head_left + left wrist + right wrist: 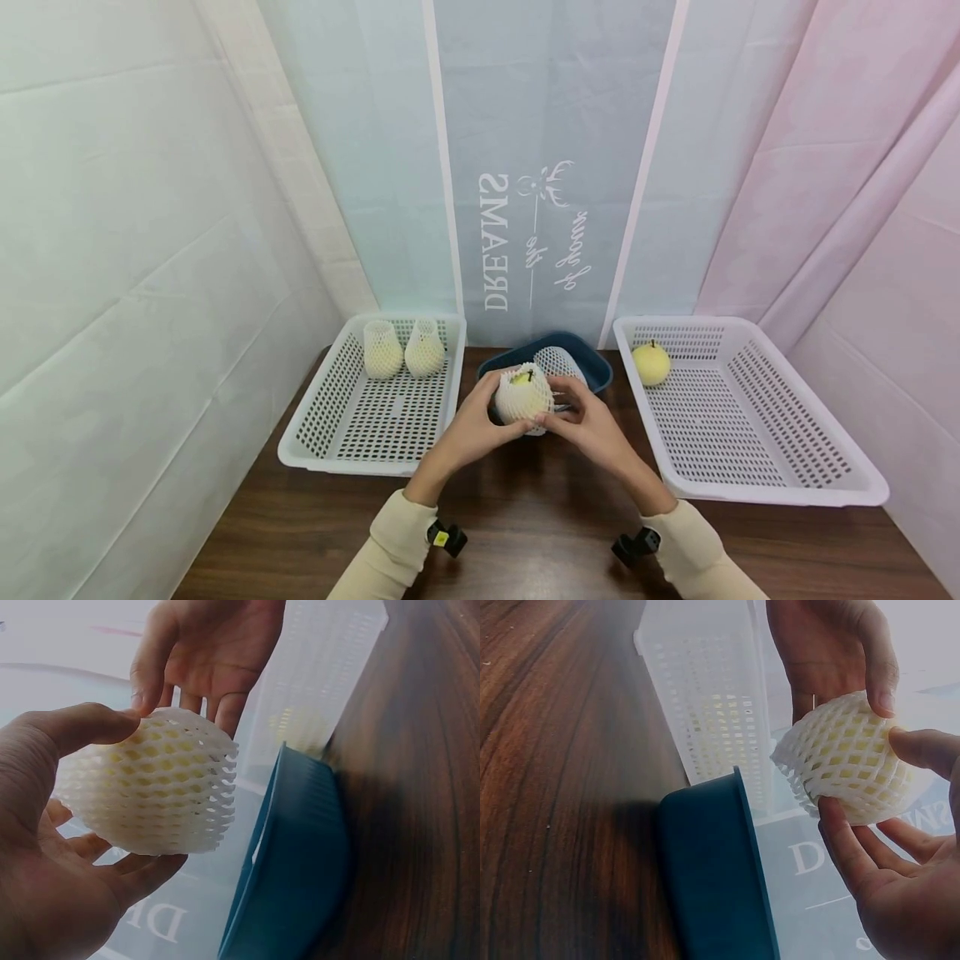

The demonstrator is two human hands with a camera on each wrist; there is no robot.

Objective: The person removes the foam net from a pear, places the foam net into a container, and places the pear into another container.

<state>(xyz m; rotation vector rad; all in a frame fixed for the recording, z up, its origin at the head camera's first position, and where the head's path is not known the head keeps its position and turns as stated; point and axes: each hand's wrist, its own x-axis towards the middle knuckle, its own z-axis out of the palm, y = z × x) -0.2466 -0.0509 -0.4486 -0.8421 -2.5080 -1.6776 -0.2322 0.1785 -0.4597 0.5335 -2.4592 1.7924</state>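
A pale yellow pear in a white foam net sleeve (pixel 522 403) is held up between both hands, in front of a dark blue basin (pixel 596 367). Its stem and a patch of bare skin show through the sleeve's upper opening in the head view. My left hand (pixel 474 427) grips the pear from the left, thumb on the near side and fingers curled round it. From the right, my right hand (pixel 596 429) pinches the sleeve between thumb and fingers. Behind the pear, another white foam net (pixel 558 362) lies in the basin; whether it holds fruit is unclear.
On the left stands a white perforated basket (pixel 341 461) with two net-covered pears (pixel 383 354) at its back. A similar basket (pixel 772 493) on the right holds one bare pear (pixel 651 364) in its back left corner. Cloth curtains (pixel 540 108) hang behind the brown table (pixel 525 533).
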